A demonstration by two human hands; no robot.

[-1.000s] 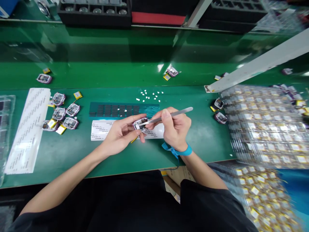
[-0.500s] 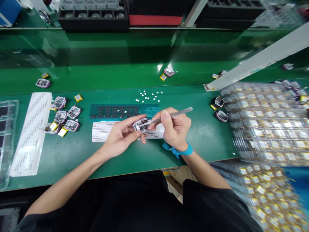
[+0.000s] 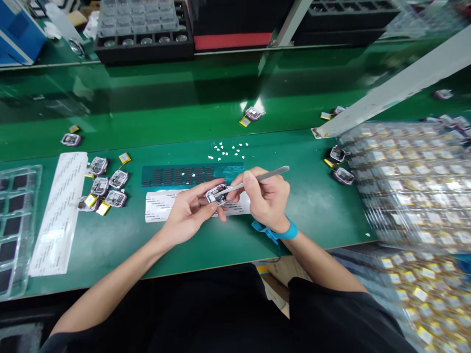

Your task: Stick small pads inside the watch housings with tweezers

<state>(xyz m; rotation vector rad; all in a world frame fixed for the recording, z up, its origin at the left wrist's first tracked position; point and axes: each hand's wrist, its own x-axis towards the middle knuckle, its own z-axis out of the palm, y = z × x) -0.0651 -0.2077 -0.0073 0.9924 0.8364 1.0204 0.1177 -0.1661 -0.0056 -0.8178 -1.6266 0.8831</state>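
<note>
My left hand [image 3: 189, 208] grips a small watch-like case [image 3: 217, 195] by its edges, with its inner circuit parts facing up. Pinched in my right hand [image 3: 267, 196] is a pair of metal tweezers [image 3: 270, 173], whose tips reach into the case. Whether the tips hold anything is too small to tell. A blue wrist strap [image 3: 289, 229] is on my right wrist. Beneath my hands lie a white printed strip [image 3: 158, 207] and a teal sheet with rows of black pieces [image 3: 167, 174].
Several opened cases with yellow batteries [image 3: 99, 186] lie at left, beside another white strip [image 3: 59, 211] and a clear tray [image 3: 18, 235]. Small white bits [image 3: 228, 151] are scattered behind the sheet. Stacked clear trays [image 3: 408, 181] stand at right, near a slanted white post [image 3: 390, 90].
The camera view has shifted, so most of the bench appears slightly farther right. My hands keep the same hold, with the tweezer tips still at the case.
</note>
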